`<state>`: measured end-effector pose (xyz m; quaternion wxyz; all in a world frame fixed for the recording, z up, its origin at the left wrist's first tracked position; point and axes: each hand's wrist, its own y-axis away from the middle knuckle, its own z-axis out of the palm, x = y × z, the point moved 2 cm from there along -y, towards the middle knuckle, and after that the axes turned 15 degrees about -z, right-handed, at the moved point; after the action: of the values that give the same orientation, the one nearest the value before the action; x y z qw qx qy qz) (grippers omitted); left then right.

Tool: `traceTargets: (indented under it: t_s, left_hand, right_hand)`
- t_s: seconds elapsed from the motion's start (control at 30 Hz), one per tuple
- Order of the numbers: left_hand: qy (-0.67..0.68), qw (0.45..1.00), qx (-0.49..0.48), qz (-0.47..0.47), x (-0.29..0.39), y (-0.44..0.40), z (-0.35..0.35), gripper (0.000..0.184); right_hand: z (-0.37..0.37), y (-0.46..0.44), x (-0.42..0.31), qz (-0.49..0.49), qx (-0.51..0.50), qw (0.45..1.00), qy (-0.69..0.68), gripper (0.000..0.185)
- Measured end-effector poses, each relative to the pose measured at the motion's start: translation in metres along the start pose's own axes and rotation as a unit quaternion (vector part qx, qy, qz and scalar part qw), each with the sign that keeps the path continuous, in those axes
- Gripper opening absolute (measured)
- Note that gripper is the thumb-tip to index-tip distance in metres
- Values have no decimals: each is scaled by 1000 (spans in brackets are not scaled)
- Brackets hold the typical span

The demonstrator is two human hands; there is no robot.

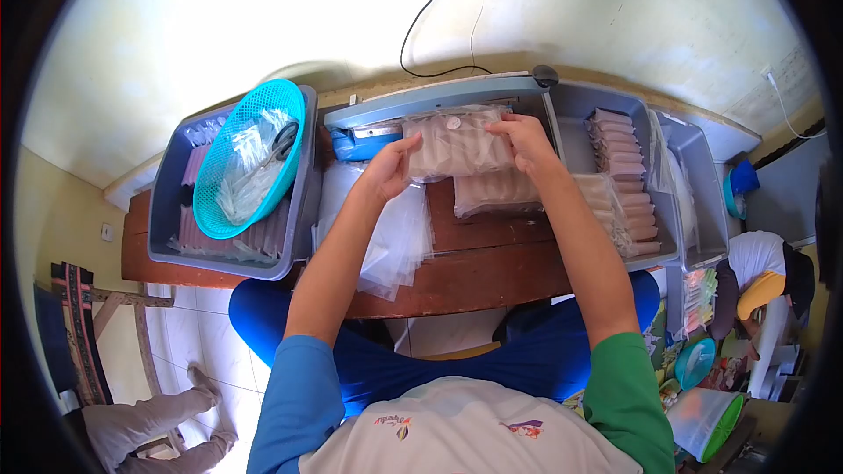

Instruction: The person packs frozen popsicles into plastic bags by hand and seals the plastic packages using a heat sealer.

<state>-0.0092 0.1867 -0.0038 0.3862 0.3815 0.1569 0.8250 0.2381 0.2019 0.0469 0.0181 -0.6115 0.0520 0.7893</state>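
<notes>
A clear plastic bag packed with pale brown tubes (458,147) is held up between my hands, with a small round label on its face. My left hand (389,168) pinches its left end, and my right hand (527,142) grips the right end. Just behind it lies a long grey bar-shaped device (421,95), which looks like a bag sealer, with a blue part (360,146) at its left. Below the right hand, another filled bag (493,193) rests on the brown table (492,259). Flat empty clear bags (382,241) are spread below my left hand.
At left, a turquoise basket (204,184) with scissors (283,140) and clear plastic sits on a grey tub (162,228) of wrapped tubes. Right, another grey tub (575,110) holds brown tubes (622,167). A person (762,268) bends at far right; someone's legs (158,426) show lower left.
</notes>
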Motion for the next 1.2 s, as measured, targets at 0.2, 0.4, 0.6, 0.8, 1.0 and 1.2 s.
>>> traceTargets:
  t_s: [0.2,0.4,0.6,0.8,1.0,1.2]
  left_hand:
    - [-63,996,-17,55,-11,33,27,43]
    - [-173,976,-20,127,-37,63,28,43]
    - [-266,956,13,123,-65,96,9,48]
    - [-294,950,34,101,-94,102,-14,49]
    - [-327,932,41,152,-104,101,-12,46]
    - [-360,913,32,191,-107,102,-5,40]
  right_hand:
    - [-8,37,-7,-44,-26,997,-50,37]
    - [-21,99,-10,-114,-73,990,-25,44]
    - [-28,147,3,-89,-109,990,-7,47]
    - [-30,162,41,-120,-133,984,-13,46]
    - [-36,165,54,-119,-159,980,29,46]
    - [-33,168,38,-201,-181,959,82,29]
